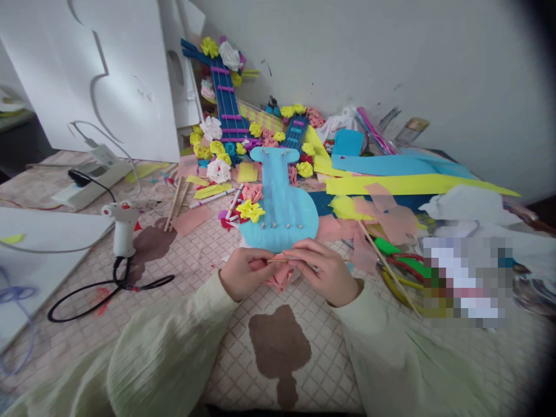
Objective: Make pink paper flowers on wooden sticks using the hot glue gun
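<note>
My left hand and my right hand meet at the middle of the table, fingers pinched together. Between them is a folded piece of pink crepe paper, with a thin wooden stick lying across its top edge. Both hands grip the paper; how much of the stick each one holds is partly hidden by the fingers. Just beyond my fingertips lies a light blue guitar-shaped cutout with strings and small pegs. A yellow paper flower sits at its left side.
A white glue gun with a black cord stands left, near a power strip. Scissors and a wooden stick lie right. Behind are a dark blue paper guitar, several paper flowers and yellow strips.
</note>
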The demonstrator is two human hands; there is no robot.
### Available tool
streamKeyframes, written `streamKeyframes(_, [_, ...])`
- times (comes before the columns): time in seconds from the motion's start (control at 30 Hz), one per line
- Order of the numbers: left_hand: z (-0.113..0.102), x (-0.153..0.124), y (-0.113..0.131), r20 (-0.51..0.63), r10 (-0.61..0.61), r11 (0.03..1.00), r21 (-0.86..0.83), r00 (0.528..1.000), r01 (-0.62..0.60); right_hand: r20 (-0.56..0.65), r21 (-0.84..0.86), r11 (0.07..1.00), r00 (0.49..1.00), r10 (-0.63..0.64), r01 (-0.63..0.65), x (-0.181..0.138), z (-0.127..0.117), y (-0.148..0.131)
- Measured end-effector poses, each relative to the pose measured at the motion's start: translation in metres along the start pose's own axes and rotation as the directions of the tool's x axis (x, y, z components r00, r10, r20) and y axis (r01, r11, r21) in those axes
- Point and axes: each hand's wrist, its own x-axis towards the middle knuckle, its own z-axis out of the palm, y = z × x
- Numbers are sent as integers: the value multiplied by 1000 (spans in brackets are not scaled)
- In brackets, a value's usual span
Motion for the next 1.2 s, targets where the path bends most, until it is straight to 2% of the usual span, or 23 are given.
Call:
streamKeyframes(0.1, [-1,0,3,-15,9,998,58,1000,-8,-17,3,1000,1000,-26,26,-2,0,0])
streamKeyframes(0.5, [-1,0,5,-14,24,997,77,1000,-23,-23,-64,995,997,-77,76,-1,-1,-5])
streamKeyframes(0.63, [-1,0,0,-1,74,986,148,997,-74,-28,-22,1000,999,-23,23,1,0,-6])
streamKeyframes(0.8, [0,-3,-2,-14,177,930,331,984,-162,-52,54,995,995,85,-82,3,2,-6])
streamKeyframes(0.93, [0,-4,2,46,237,899,368,971,-237,-21,68,988,990,140,-138,4,3,-5])
streamKeyframes(1.03, [-1,-3,4,91,209,914,336,974,-227,-26,61,985,987,162,-160,4,3,-6])
streamKeyframes(1.2, [-1,-2,2,59,97,966,237,994,-108,-92,44,982,978,185,-182,4,6,-12])
